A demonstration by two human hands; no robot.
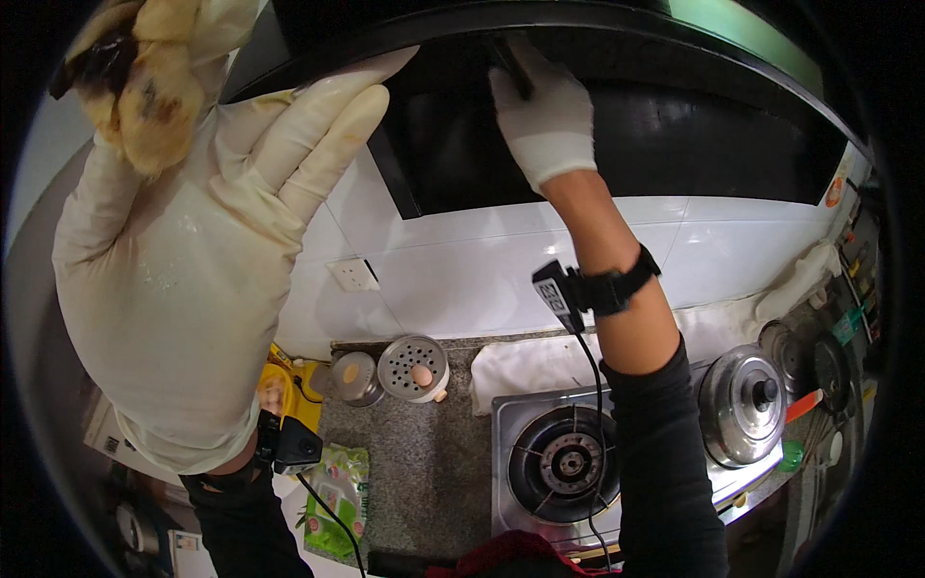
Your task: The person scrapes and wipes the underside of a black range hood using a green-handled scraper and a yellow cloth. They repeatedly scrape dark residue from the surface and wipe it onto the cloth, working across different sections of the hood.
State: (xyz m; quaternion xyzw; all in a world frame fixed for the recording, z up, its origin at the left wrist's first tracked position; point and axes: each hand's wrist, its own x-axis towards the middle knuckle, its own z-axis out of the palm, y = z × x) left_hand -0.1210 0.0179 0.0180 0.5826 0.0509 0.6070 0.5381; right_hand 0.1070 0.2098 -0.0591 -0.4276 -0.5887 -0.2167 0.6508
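My left hand (181, 231), in a pale glove, fills the left side close to the camera, palm towards me. Its thumb and curled fingers close around a dark brown, glossy thing (102, 61) whose kind I cannot tell. Yellow and brown stains mark the glove's fingertips there, while two other fingers stick out to the right. My right hand (545, 119), in a white glove, reaches up against the black range hood (686, 137). A narrow dark bar (514, 68) lies between its thumb and fingers. The far fingertips are lost in shadow.
Below stands a gas stove (506, 462) with a lidded steel pot (737, 412) at right. An egg (421, 375) rests on a perforated steamer tray (397, 361). A green wipes pack (338, 498) lies on the stone counter (419, 477). Cables hang from both wrists; a socket (353, 275) is on the tiled wall.
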